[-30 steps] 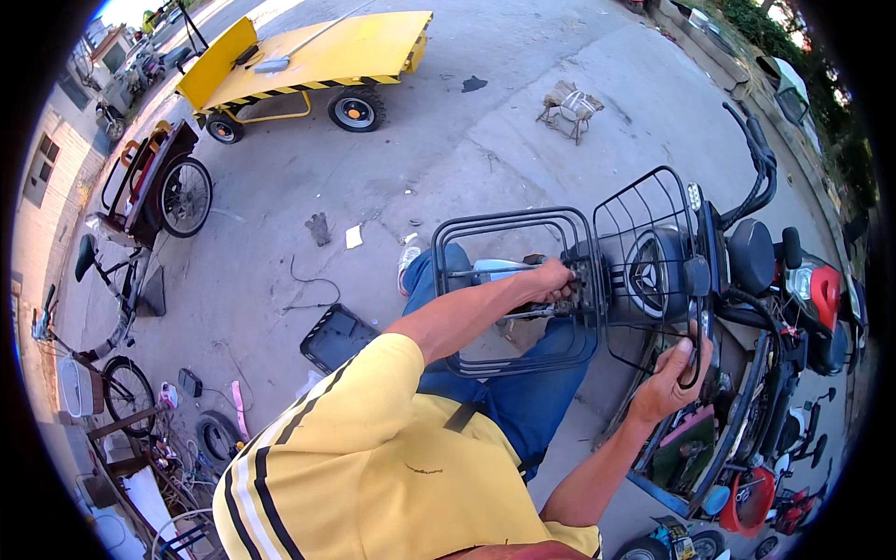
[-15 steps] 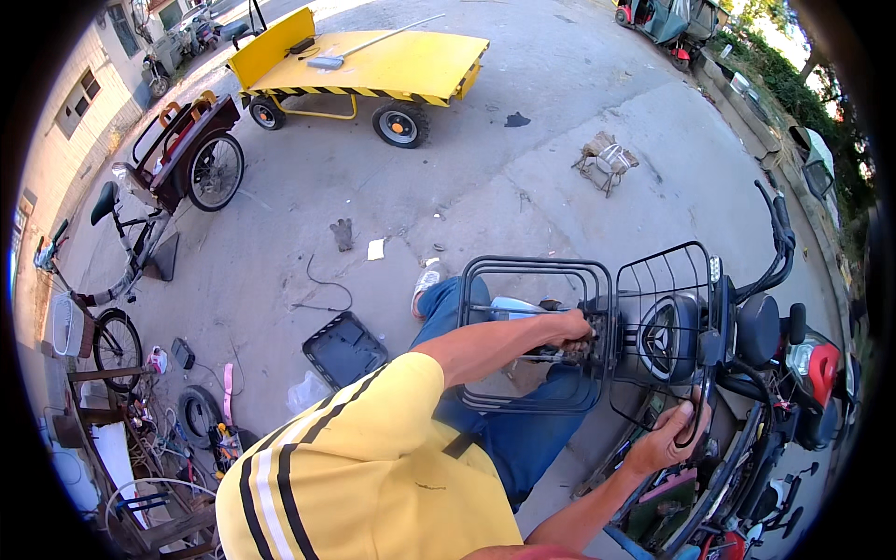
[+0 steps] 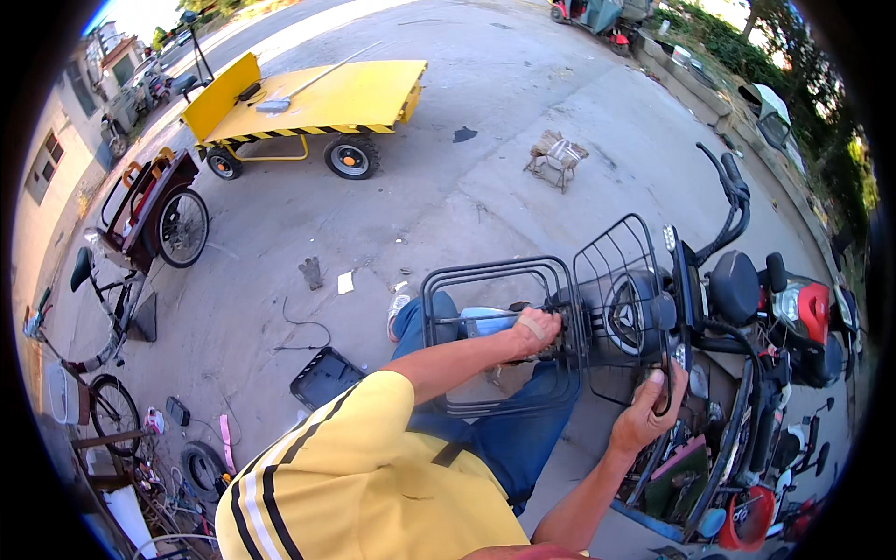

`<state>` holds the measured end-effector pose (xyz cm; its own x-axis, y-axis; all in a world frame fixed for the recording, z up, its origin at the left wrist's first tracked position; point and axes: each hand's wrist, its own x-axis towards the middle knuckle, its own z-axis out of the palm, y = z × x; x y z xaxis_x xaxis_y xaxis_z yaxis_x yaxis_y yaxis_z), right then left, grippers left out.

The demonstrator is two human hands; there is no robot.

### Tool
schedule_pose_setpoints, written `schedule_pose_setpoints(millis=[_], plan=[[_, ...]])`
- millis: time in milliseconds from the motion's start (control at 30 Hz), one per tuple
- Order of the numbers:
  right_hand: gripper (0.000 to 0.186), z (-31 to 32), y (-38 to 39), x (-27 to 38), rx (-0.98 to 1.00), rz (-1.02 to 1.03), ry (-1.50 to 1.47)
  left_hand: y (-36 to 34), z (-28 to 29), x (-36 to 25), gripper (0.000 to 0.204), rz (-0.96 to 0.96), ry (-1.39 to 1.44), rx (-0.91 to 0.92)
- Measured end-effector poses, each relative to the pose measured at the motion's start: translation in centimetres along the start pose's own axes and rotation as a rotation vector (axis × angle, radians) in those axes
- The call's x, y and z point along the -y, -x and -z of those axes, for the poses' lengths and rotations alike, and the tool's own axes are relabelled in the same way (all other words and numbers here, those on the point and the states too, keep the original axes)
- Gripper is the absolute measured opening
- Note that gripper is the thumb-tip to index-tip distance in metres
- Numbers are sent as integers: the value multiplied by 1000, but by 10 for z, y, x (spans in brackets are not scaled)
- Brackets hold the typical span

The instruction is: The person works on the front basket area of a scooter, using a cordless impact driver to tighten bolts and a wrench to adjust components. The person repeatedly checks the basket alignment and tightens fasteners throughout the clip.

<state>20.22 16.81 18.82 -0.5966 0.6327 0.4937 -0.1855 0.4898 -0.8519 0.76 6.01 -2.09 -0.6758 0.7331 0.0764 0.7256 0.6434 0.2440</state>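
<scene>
In the head view, the whole scene has shifted, yet the hands keep their places: the left hand (image 3: 536, 331) curls closed inside the black rack (image 3: 499, 407), its hold hidden; the right hand's (image 3: 646, 411) fingers wrap the adjoining wire basket's (image 3: 611, 252) near edge.

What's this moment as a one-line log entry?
left hand: closed at black rack, grasp hidden | right hand: gripping black curved bar | nearby: black wire basket
</scene>
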Motion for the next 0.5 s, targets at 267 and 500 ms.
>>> schedule_pose_setpoints(millis=[267,500], plan=[[45,24,-11,23,131,21,78,55,115,-36,28,85,1029,144],[68,112,22,0,520,-183,-189,103,188,-104,37,-20,1535,46]])
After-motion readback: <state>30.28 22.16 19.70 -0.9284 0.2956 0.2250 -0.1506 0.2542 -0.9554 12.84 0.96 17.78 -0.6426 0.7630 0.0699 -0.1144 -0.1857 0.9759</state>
